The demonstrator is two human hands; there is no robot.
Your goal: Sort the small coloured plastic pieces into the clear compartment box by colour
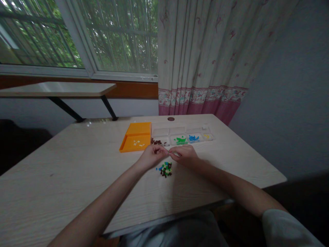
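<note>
Desk was pale wood-grain. Orange tray lay open on it with a few white bits inside. Clear divided box sat just right of the tray. Mixed bead pile lay nearer, right of the tray. Brown round cap sat beyond it.

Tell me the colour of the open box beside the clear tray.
The box is orange, seen best in the head view.

Matt pale wood-grain on desk; smooth orange plastic tray; clear glossy plastic divided box; printed cloth curtain.
</note>
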